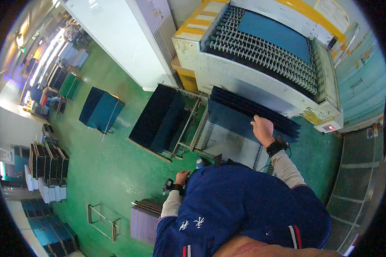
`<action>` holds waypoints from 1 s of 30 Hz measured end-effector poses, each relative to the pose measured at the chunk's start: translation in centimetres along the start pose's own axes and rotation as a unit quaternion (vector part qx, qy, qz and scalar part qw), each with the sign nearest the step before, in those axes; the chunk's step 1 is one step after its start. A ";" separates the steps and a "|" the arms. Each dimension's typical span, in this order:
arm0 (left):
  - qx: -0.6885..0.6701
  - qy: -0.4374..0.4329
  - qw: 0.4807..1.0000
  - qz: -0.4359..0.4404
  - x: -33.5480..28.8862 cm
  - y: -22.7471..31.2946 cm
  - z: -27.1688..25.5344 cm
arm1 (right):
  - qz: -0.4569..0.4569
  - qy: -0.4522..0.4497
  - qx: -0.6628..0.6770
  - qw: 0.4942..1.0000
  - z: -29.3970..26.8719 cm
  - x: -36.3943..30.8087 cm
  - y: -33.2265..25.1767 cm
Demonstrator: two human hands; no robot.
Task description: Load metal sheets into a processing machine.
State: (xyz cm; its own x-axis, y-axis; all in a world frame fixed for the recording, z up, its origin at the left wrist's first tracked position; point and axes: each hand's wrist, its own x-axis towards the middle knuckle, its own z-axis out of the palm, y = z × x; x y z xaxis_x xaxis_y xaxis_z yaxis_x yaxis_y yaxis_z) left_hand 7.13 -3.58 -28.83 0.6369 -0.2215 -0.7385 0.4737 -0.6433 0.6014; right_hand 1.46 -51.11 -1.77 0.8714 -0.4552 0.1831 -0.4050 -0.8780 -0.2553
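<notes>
My right hand (262,129) pinches the upper edge of a dark blue flat panel (231,121). This panel leans in a slotted metal rack (238,147) in front of me. Behind it, several more dark panels (253,107) stand tilted in the same rack, fanned toward the machine. My left hand (182,177) hangs low by my left side, beside my jacket. Its fingers look curled, and I see nothing in them. A dark strap with a small device sits on each wrist.
A conveyor machine (261,70) with rows of rollers carries a blue panel (276,34) beyond the rack. Left of the rack stands another rack full of dark panels (158,118). Farther left is a loaded panel cart (101,109). An unloaded metal frame (103,222) stands at lower left.
</notes>
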 end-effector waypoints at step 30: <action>0.083 -0.045 0.979 0.180 0.3 20.1 -0.1 | -0.018 0.039 -0.003 0.999 -23.4 6.4 -0.2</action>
State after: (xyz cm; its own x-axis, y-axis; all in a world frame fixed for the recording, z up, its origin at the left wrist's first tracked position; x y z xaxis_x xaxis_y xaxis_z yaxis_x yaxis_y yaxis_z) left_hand 16.89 -16.45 -16.91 0.6846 -0.5146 -0.5163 0.1190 -0.6199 0.7756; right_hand 0.61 -57.28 21.64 0.8615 -0.4324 0.2661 -0.3748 -0.8952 -0.2411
